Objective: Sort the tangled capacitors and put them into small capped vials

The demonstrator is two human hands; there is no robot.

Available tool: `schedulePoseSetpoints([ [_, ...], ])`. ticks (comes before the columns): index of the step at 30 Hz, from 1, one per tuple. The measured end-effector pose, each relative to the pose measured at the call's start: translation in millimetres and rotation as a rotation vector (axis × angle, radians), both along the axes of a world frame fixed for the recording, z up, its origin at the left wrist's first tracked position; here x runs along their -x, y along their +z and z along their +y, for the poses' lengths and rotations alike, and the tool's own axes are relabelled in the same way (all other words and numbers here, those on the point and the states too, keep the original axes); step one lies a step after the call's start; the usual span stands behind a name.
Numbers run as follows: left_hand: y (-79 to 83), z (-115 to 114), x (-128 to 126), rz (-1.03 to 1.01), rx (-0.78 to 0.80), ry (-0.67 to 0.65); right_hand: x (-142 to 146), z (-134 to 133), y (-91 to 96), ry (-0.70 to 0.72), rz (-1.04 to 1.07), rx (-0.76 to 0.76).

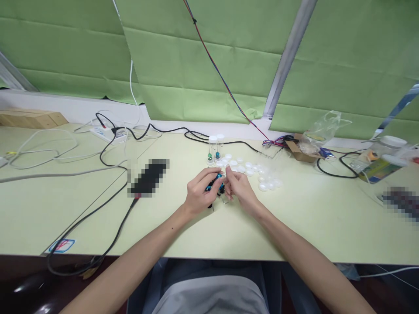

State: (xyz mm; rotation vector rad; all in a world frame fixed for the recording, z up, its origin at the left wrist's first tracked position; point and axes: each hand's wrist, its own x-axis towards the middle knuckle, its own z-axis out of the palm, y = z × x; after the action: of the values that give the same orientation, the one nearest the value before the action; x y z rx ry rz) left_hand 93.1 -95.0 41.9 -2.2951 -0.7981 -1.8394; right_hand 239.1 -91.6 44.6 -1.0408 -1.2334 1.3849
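Note:
Both my hands meet above the middle of the table. My left hand [202,191] is closed, thumb and fingers pinching a small blue piece [219,175] with a thin metal pin. My right hand [241,188] is beside it, thumb and forefinger pressed together near the pin; what they grip is too small to make out. Beneath the hands lie several blue and black pieces [221,189] with thin wire-like pins, partly hidden by my fingers. Just beyond stand two clear tubes with white caps, one with a green piece [210,155] inside, the other with a blue piece [218,155].
Many white round caps [248,166] lie right of the tubes, near clear plastic tubes [270,163]. A blurred-out black device [149,178] with a cable is on the left. Farther right are a cardboard box [299,150] and a plastic jar [389,150]. Cables run along the back.

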Motion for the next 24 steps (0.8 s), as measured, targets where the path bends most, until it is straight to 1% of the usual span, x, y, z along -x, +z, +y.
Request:
schedulePoseSetpoints([
  [8,-0.7,0.4,0.2,0.002,0.003,-0.006,1.2,-3.8,-1.4,0.053,-0.006,-0.032],
  [15,-3.4,2.4,2.0,0.031,-0.040,0.012,3.0,-6.5,1.1,0.086,0.002,-0.043],
  [24,-6.7,4.3,3.4,0.084,-0.107,-0.002,1.9,-8.8,6.0,0.173,0.122,-0.017],
])
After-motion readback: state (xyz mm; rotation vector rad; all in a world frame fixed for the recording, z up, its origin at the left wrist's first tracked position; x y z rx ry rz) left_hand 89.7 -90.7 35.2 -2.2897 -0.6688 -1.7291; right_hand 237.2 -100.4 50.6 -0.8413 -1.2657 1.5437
